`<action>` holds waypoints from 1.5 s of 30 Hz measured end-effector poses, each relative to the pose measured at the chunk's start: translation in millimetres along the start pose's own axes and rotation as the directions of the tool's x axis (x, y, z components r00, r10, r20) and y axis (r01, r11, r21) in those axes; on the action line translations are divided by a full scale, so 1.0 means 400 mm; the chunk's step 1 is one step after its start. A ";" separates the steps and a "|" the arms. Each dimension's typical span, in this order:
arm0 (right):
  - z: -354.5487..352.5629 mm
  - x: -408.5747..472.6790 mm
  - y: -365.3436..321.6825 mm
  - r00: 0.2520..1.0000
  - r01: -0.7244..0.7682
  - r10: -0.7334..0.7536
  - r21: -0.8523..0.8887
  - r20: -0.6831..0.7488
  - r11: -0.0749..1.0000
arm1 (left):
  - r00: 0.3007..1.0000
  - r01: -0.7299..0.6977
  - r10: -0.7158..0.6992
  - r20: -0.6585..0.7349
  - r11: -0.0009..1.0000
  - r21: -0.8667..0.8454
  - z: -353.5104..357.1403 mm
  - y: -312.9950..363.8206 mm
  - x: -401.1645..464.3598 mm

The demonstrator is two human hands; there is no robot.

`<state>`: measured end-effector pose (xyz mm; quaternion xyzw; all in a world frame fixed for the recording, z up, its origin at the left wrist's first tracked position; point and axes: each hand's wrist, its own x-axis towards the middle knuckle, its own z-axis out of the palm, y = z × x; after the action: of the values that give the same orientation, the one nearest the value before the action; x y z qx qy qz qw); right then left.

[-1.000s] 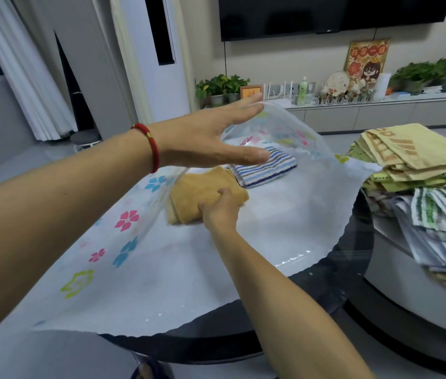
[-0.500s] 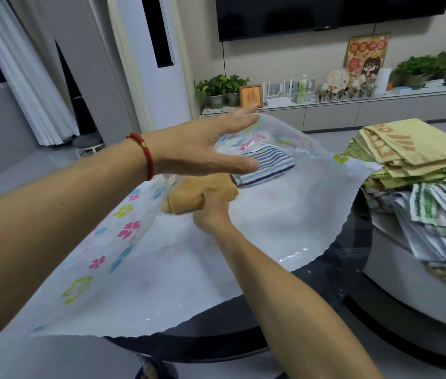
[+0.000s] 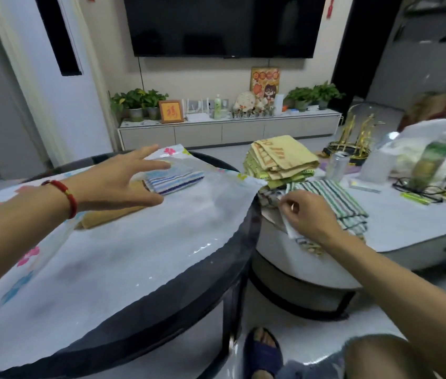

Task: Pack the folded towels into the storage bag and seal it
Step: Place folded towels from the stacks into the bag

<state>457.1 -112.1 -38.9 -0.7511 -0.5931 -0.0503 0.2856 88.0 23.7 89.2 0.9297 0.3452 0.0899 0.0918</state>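
The clear storage bag point(image 3: 123, 258) with printed flowers lies flat on the round dark table point(image 3: 211, 285). Inside it sit a blue striped folded towel point(image 3: 175, 180) and an orange-brown towel point(image 3: 112, 214). My left hand point(image 3: 123, 180), fingers spread, hovers over the bag's top sheet near these towels and holds nothing. My right hand point(image 3: 306, 214) is outside the bag, at the right, pinching the edge of the green striped folded towel point(image 3: 339, 201) on the low white table. A stack of yellow and green folded towels point(image 3: 282, 160) stands just behind it.
The low white table point(image 3: 408, 222) on the right carries a can point(image 3: 338, 165), a bottle point(image 3: 429, 160), cables and plastic wrapping. A TV cabinet point(image 3: 230, 129) with plants lines the far wall. My foot in a blue slipper point(image 3: 263, 354) is on the floor between the tables.
My right hand left the orange-brown towel inside the bag, came out and moved right to the green striped towel. The bag's top sheet dropped flat. My view swung right.
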 end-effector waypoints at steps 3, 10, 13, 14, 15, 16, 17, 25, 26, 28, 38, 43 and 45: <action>-0.044 0.040 0.188 0.947 -0.316 0.287 -0.262 -0.144 0.912 | 0.999 -0.004 0.004 -0.037 1.000 -0.008 0.021 0.005 -0.005; -0.042 0.083 0.313 0.774 -0.602 0.632 -0.267 0.035 0.752 | 0.997 0.077 -0.077 -0.014 0.997 -0.005 0.056 -0.004 -0.042; -0.069 0.095 0.301 0.819 -0.562 0.571 -0.128 0.058 0.817 | 0.993 0.121 -0.121 0.008 0.992 0.022 0.064 -0.003 -0.056; -0.084 0.101 0.297 0.813 -0.573 0.573 -0.034 0.107 0.819 | 0.992 0.126 -0.126 0.010 0.992 0.025 0.066 -0.003 -0.059; -0.102 0.106 0.291 0.794 -0.599 0.584 0.056 0.166 0.799 | 0.992 0.129 -0.129 0.010 0.991 0.027 0.068 -0.003 -0.063; -0.123 0.107 0.283 0.764 -0.639 0.596 0.160 0.246 0.752 | 0.991 0.132 -0.132 0.006 0.991 0.029 0.071 -0.002 -0.068; -0.144 0.106 0.274 0.726 -0.684 0.589 0.279 0.356 0.674 | 0.991 0.134 -0.134 -0.002 0.991 0.031 0.074 -0.003 -0.076; -0.256 -0.036 0.050 0.709 -0.671 0.105 0.621 0.697 0.405 | 0.977 0.211 -0.203 -0.059 0.961 0.180 0.174 -0.046 -0.257; -0.250 -0.059 0.006 0.694 -0.683 0.040 0.640 0.719 0.353 | 0.965 0.263 -0.256 -0.062 0.939 0.223 0.197 -0.059 -0.291; -0.225 -0.101 -0.082 0.663 -0.698 -0.072 0.649 0.746 0.302 | 0.934 0.347 -0.357 -0.030 0.881 0.321 0.236 -0.092 -0.359; 0.060 -0.136 -0.522 0.623 -0.627 -0.362 0.719 0.694 0.300 | 0.948 0.274 -0.314 0.056 0.892 0.358 0.033 -0.160 -0.400; 0.233 -0.061 -0.771 0.737 -0.648 -0.247 0.762 0.629 0.005 | 0.983 0.092 -0.148 0.112 0.913 0.396 -0.103 -0.167 -0.358; 0.312 -0.033 -0.877 0.726 -0.677 -0.237 0.732 0.645 -0.082 | 0.987 0.044 -0.101 0.125 0.917 0.396 -0.138 -0.168 -0.346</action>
<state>97.8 -15.6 -18.6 -0.3705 -0.3430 0.6858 0.5242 -70.0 -11.3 112.5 0.9198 0.3830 -0.0511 -0.0682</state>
